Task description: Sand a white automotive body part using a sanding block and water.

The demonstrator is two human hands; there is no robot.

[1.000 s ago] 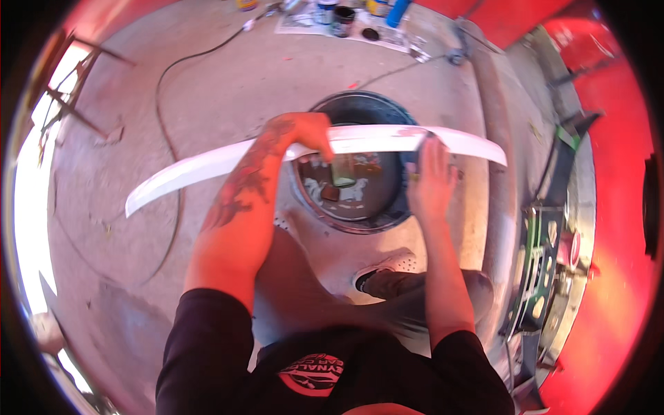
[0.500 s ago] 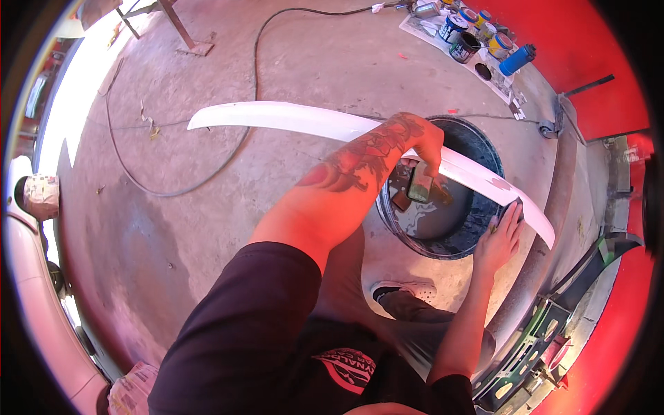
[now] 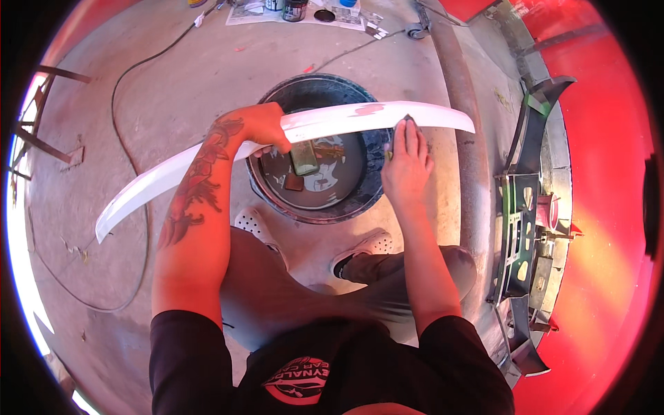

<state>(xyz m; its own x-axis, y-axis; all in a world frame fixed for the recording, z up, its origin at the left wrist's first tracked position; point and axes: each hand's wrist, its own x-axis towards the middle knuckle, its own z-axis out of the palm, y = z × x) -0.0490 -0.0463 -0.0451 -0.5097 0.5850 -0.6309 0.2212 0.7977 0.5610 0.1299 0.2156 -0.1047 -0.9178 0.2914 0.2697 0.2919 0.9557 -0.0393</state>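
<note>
A long, curved white car spoiler [image 3: 332, 120] lies across the tub, with a pinkish patch near its right part. My left hand [image 3: 266, 128] is closed around its middle, thumb in front, with some fingers hidden beneath. At the spoiler's lower edge on the right, my right hand [image 3: 408, 162] presses a dark, thin piece that looks like sandpaper [image 3: 408, 119]; most of it is hidden under the fingers. Below the spoiler stands a round black tub [image 3: 315, 212] of murky water, where a greenish block [image 3: 303, 158] and a small brown block [image 3: 294, 182] show.
Cans and a dark lid [image 3: 324, 15] stand on paper at the far edge. A hose [image 3: 127, 138] curves over the concrete floor at left. A black and green car part [image 3: 520, 228] leans along the right side, by a red surface [image 3: 609, 207]. My shoes flank the tub's near side.
My view has turned to the right, so the tub and spoiler appear farther left. Both hands stay on the spoiler, the right one still near its right end.
</note>
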